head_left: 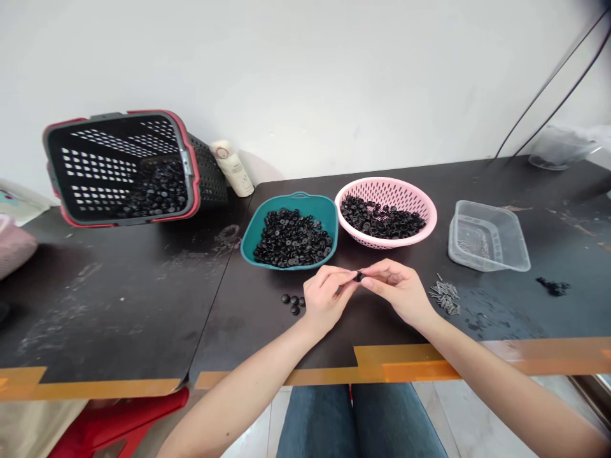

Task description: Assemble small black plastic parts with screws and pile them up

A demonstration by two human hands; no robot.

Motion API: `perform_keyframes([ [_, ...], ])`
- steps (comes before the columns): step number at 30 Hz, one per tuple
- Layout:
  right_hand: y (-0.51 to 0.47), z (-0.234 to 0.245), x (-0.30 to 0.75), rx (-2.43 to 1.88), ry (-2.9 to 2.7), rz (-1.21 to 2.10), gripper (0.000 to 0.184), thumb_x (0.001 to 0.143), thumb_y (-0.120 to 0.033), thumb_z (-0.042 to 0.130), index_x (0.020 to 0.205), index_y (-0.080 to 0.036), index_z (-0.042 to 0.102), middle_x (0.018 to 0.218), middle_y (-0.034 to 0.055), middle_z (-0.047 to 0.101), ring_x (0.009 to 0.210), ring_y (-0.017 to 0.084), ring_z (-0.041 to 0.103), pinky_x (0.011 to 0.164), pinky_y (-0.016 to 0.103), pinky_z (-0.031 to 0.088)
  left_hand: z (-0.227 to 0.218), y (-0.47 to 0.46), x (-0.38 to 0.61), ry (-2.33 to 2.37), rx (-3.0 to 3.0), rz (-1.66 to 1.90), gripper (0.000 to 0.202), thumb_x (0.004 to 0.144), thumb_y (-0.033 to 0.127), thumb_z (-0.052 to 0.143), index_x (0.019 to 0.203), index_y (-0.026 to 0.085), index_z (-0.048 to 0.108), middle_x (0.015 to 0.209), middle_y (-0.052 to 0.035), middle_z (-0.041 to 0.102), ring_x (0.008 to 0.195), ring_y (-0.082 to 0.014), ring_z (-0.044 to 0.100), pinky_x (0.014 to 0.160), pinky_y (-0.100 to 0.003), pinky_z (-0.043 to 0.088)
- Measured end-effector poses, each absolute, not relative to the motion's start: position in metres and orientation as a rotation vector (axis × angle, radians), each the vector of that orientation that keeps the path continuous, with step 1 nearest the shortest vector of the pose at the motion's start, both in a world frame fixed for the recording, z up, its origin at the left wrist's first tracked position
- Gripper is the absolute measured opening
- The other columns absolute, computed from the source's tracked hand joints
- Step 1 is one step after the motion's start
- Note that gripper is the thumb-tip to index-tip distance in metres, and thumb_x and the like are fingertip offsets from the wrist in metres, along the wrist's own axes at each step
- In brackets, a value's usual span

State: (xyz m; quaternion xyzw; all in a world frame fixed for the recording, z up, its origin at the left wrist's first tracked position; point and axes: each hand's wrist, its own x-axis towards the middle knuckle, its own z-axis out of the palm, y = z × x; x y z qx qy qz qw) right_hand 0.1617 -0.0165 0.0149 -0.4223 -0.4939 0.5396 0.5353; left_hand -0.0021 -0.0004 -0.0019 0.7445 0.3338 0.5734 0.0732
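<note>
Between the fingertips of both my hands is a small round black part (359,277), held just above the table. My left hand (327,292) pinches it from the left, and my right hand (397,286) closes on it from the right. Several black round caps (294,301) lie on the table beside my left hand. Behind the hands stand a teal basin (248,245) full of black discs with holes and a pink colander (424,232) with black ring-like parts. A pile of small metal pins (445,296) lies to the right of my right hand.
A clear plastic box (513,245) with a few pins stands at right, near a small black heap (554,286). A dark basket (207,168) with black parts lies tipped at left, beside a white bottle (233,170). Tape (329,376) covers the table's front edge.
</note>
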Motion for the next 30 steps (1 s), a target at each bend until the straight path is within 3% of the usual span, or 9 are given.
perform_keyframes([
  [7,-0.014,0.012,0.164,-0.934,-1.106,1.396,0.014,0.066,-0.026,0.08,0.075,-0.024,0.07,0.085,0.0008,0.071,0.08,0.016,0.065,0.077,0.031,0.053,-0.001,0.0,-0.002,0.974,2.24,1.672,0.019,0.074,0.018,0.072,0.092,0.019,0.065,0.086,-0.0016,0.065,0.07,-0.0102,0.062,0.064,-0.022,0.054],
  [11,-0.012,0.012,0.167,-0.955,-1.091,1.434,0.019,0.066,-0.026,0.08,0.079,-0.023,0.067,0.082,0.0006,0.07,0.076,0.015,0.064,0.073,0.029,0.052,0.004,0.003,-0.003,0.959,2.2,1.591,0.034,0.073,0.026,0.073,0.105,0.019,0.063,0.093,-0.0035,0.063,0.067,-0.0093,0.059,0.063,-0.023,0.054],
  [16,-0.01,0.018,0.172,-0.924,-1.091,1.507,0.025,0.066,-0.023,0.079,0.084,-0.022,0.062,0.086,0.0004,0.068,0.08,0.014,0.063,0.075,0.027,0.053,0.006,0.007,-0.005,0.822,2.278,1.431,0.035,0.081,0.025,0.065,0.116,0.024,0.061,0.102,-0.0053,0.064,0.088,-0.0142,0.063,0.075,-0.027,0.055],
  [25,-0.003,0.021,0.18,-0.912,-1.08,1.761,0.029,0.065,-0.026,0.08,0.086,-0.019,0.061,0.082,0.0003,0.069,0.077,0.016,0.068,0.083,0.036,0.054,-0.001,0.009,-0.005,0.802,2.276,1.453,0.024,0.079,0.021,0.067,0.103,0.022,0.067,0.093,-0.0045,0.068,0.083,-0.0147,0.065,0.075,-0.028,0.056],
  [30,0.0,0.02,0.187,-1.002,-1.111,1.833,0.025,0.063,-0.029,0.081,0.081,-0.016,0.068,0.074,0.0017,0.07,0.073,0.017,0.069,0.078,0.035,0.055,-0.001,0.008,-0.005,0.782,2.292,1.466,0.026,0.078,0.021,0.068,0.104,0.021,0.067,0.092,-0.0046,0.069,0.083,-0.0147,0.065,0.074,-0.028,0.055],
])
